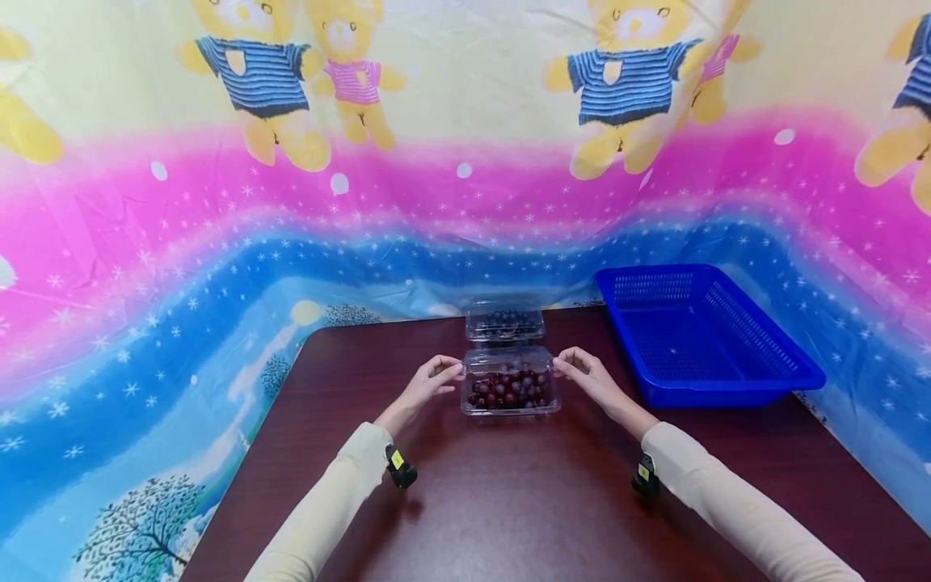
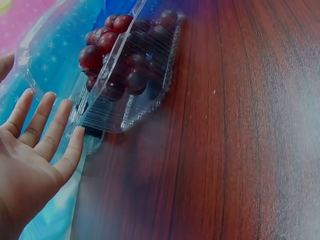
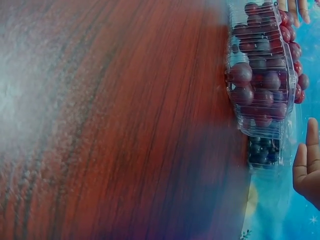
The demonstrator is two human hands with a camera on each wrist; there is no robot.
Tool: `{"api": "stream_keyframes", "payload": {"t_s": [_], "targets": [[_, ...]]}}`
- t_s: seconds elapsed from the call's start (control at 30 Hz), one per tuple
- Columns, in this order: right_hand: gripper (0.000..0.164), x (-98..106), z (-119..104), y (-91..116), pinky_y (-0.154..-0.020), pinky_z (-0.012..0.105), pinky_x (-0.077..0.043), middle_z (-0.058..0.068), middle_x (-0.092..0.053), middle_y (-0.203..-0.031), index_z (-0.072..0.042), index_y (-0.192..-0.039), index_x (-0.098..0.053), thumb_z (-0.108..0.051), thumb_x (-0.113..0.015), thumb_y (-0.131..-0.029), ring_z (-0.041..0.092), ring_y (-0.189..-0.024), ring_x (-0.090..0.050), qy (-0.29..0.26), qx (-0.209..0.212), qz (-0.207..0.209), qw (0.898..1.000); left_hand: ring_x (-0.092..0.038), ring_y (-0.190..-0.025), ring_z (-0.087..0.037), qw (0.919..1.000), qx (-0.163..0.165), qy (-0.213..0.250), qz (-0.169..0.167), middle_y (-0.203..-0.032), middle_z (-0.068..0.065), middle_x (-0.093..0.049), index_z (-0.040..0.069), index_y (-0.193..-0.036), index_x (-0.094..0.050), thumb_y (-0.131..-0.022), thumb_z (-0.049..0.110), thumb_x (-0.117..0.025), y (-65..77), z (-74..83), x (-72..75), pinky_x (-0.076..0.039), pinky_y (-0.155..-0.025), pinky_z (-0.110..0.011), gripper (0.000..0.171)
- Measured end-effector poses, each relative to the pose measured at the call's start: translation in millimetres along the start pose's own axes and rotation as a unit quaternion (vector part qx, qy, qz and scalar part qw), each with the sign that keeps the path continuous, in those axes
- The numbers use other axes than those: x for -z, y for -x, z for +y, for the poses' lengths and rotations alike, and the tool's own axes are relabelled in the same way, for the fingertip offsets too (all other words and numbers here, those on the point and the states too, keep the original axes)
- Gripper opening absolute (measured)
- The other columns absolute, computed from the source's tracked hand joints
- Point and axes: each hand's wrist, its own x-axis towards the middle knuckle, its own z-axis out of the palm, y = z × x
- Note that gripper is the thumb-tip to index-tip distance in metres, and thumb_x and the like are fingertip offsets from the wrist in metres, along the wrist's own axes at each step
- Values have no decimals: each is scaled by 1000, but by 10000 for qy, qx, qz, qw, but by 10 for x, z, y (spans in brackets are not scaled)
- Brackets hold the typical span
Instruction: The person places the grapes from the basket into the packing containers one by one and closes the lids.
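A clear plastic clamshell box [image 1: 511, 408] holds dark red grapes [image 1: 507, 390], with its transparent lid [image 1: 509, 358] raised at the back. On its left side, my left hand [image 1: 431, 380] has its fingertips at the lid's edge. The left wrist view shows that hand [image 2: 37, 150] palm up, its fingers spread and fairly straight beside the clear plastic. Opposite it, my right hand [image 1: 585, 376] reaches to the lid's right corner. Only part of the right hand [image 3: 310, 167] appears in its wrist view, with straight fingers; whether they touch the lid, I cannot tell.
Directly behind stands a second clear box [image 1: 505, 325] of dark, bluish fruit. A blue plastic basket [image 1: 727, 388] with slotted walls sits at the table's right. The brown wooden table [image 1: 509, 501] meets a patterned cloth backdrop [image 1: 407, 250] at the back.
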Motion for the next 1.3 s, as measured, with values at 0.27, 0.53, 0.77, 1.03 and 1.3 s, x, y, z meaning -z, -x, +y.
{"api": "stream_keyframes", "payload": {"t_s": [0.27, 0.53, 0.77, 1.03, 1.3], "targets": [[27, 39, 202, -34, -75, 20, -48, 31, -58, -106, 5, -110, -52, -18, -52, -95, 46, -99, -55, -158, -2, -101, 9998, -55, -113, -34, 9998, 83, 56, 147, -110, -10, -63, 3, -116, -53, -88, 29, -63, 20, -25, -43, -37, -98, -56, 39], [34, 53, 328, -61, -73, 24, -50, 19, -61, -104, 0, -118, -50, -24, -54, -95, 40, -96, -60, 96, 114, 123, 9998, -56, -111, -26, 9998, 152, 129, 97, -116, -10, -59, 3, -124, -50, -88, 25, -63, 34, 2, -29, -36, -99, -57, 44], [44, 53, 320, -37, -85, 44, -49, 24, -56, -114, 1, -126, -44, -29, -53, -95, 41, -103, -58, 52, -284, 118, 9995, -46, -122, -29, 9990, 427, 143, -40, -133, -17, -47, 4, -135, -42, -91, 25, -60, 36, 21, -36, -35, -102, -54, 52], [65, 60, 363, -22, -98, 54, -39, 28, -45, -131, 0, -141, -26, -37, -51, -94, 39, -117, -50, -307, -682, -273, 9968, -33, -132, -38, 9965, 728, 117, -389, -146, -23, -29, 0, -145, -23, -93, 22, -55, 106, 95, -38, -31, -104, -56, 65], [78, 87, 480, -10, -101, 40, -41, 29, -35, -139, -2, -146, -14, -44, -51, -92, 33, -124, -46, -641, -1042, -672, 9902, -30, -133, -39, 9944, 834, 535, -378, -144, -23, -31, 1, -146, -16, -94, 24, -53, 87, -18, -49, -36, -102, -51, 68]]}}
